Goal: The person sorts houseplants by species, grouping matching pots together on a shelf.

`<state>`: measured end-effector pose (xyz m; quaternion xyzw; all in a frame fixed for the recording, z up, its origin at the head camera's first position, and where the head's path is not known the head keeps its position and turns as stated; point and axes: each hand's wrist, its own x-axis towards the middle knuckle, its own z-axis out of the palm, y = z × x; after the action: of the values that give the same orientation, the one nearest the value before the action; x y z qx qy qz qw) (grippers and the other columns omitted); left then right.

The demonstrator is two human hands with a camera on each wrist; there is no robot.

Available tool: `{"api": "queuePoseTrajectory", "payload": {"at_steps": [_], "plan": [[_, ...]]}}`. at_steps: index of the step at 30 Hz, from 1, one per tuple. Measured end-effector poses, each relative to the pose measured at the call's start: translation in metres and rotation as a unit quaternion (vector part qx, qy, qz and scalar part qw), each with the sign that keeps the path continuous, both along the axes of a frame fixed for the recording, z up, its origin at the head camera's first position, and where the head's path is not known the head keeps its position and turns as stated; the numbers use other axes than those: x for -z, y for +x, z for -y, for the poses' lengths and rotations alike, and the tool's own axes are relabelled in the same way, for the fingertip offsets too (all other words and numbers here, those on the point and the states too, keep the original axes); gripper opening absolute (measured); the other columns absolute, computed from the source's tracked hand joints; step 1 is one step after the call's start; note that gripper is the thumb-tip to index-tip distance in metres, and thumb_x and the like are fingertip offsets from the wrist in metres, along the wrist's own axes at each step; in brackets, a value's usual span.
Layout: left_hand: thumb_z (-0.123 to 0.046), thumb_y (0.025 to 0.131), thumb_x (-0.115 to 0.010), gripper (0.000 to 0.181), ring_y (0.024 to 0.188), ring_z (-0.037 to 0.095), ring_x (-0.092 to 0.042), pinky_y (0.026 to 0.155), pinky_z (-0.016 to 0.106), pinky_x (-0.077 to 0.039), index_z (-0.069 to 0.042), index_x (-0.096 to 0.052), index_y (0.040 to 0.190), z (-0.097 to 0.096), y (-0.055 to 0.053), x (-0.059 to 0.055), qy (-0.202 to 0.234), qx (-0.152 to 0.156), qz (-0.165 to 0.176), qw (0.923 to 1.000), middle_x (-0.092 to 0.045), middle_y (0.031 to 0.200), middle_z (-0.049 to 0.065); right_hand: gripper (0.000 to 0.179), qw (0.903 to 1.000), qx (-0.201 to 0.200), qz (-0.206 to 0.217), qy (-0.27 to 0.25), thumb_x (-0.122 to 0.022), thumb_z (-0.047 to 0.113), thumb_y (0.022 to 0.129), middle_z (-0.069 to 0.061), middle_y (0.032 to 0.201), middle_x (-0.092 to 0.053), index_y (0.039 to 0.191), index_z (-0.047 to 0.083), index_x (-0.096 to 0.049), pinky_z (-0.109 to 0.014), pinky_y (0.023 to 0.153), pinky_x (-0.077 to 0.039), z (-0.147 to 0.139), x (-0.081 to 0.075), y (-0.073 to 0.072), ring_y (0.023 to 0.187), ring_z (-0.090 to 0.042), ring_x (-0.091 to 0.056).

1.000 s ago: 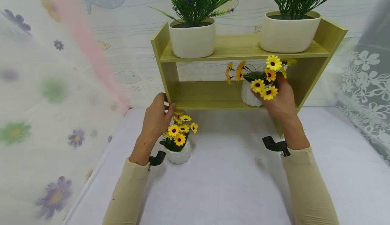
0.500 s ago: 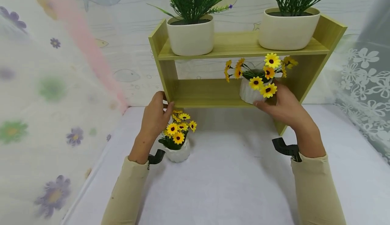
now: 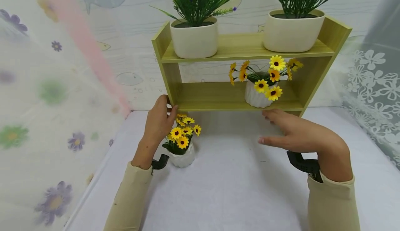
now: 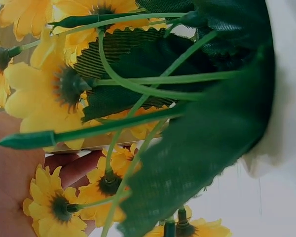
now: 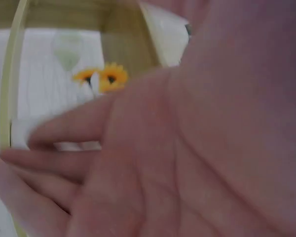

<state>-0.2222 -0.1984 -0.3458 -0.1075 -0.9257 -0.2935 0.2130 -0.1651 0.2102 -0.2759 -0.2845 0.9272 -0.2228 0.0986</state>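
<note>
My left hand point(image 3: 157, 120) grips the lower left corner of a two-tier wooden shelf point(image 3: 212, 97), thumb in front and fingers behind the side panel. My right hand point(image 3: 301, 132), palm toward the left, hovers just in front of the lower tier with fingers extended and nothing held. Close behind it, a small ribbed white pot point(image 3: 256, 95) of yellow artificial sunflowers point(image 3: 277, 63) stands upright on the right part of that tier. A second pot point(image 3: 182, 158) of sunflowers sits on the table beside my left wrist; its leaves point(image 4: 187, 148) fill much of the left wrist view.
On the top tier stand two larger cream planters point(image 3: 194, 40) with tall green grass and purple blossoms. A white cloth covers the table point(image 3: 225, 182). Patterned curtains point(image 3: 62, 102) hang at the left and back, with lace point(image 3: 375, 71) at the right.
My right hand has let go of the sunflower pot on the lower tier and drawn back, down and to the right, its fingers straightening. My left hand stays at the shelf corner.
</note>
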Motion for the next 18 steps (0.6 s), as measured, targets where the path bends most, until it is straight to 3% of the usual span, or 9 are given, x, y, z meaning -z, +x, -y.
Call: {"api": "queuePoseTrajectory", "payload": {"at_steps": [5, 8, 10, 13, 18], "plan": [[-0.025, 0.11, -0.06, 0.047, 0.11, 0.034, -0.074, 0.083, 0.045, -0.065, 0.0, -0.044, 0.146, 0.0, 0.0, 0.001, -0.001, -0.001, -0.001, 1.0, -0.061, 0.13, 0.018, 0.076, 0.991, -0.129, 0.011, -0.033, -0.069, 0.053, 0.101, -0.004, 0.162, -0.047, 0.16, 0.011, -0.045, -0.054, 0.117, -0.043, 0.014, 0.013, -0.006, 0.146, -0.025, -0.05], [-0.025, 0.11, -0.06, 0.047, 0.109, 0.034, -0.074, 0.082, 0.045, -0.065, 0.0, -0.044, 0.146, 0.0, 0.0, 0.002, 0.001, -0.001, 0.0, 1.0, -0.061, 0.129, 0.017, 0.066, 0.9734, -0.209, 0.04, -0.084, -0.07, 0.04, 0.104, 0.0, 0.16, -0.05, 0.159, 0.011, -0.046, -0.046, 0.117, -0.046, 0.029, 0.026, -0.021, 0.142, -0.022, -0.055], [-0.025, 0.11, -0.06, 0.047, 0.109, 0.033, -0.074, 0.082, 0.045, -0.065, -0.001, -0.044, 0.146, 0.0, 0.0, 0.002, 0.001, -0.002, 0.001, 1.0, -0.061, 0.129, 0.017, 0.062, 0.9611, -0.241, 0.063, -0.119, -0.07, 0.033, 0.105, -0.001, 0.158, -0.052, 0.157, 0.008, -0.047, -0.042, 0.117, -0.046, 0.039, 0.036, -0.032, 0.143, -0.024, -0.055], [-0.025, 0.11, -0.06, 0.047, 0.109, 0.033, -0.074, 0.082, 0.045, -0.065, -0.001, -0.044, 0.147, 0.0, 0.0, 0.002, -0.002, -0.002, 0.001, 1.0, -0.061, 0.129, 0.017, 0.06, 0.9533, -0.247, 0.087, -0.15, -0.07, 0.029, 0.105, -0.001, 0.157, -0.053, 0.156, 0.008, -0.048, -0.038, 0.118, -0.046, 0.055, 0.049, -0.042, 0.143, -0.024, -0.054], [-0.025, 0.11, -0.061, 0.048, 0.109, 0.034, -0.074, 0.082, 0.046, -0.065, -0.001, -0.043, 0.147, -0.001, 0.0, 0.001, -0.004, -0.002, -0.003, 1.0, -0.061, 0.129, 0.017, 0.06, 0.9576, -0.223, 0.082, -0.164, -0.071, 0.027, 0.104, -0.005, 0.158, -0.052, 0.156, 0.008, -0.048, -0.042, 0.118, -0.047, 0.08, 0.071, -0.051, 0.142, -0.025, -0.055]]}}
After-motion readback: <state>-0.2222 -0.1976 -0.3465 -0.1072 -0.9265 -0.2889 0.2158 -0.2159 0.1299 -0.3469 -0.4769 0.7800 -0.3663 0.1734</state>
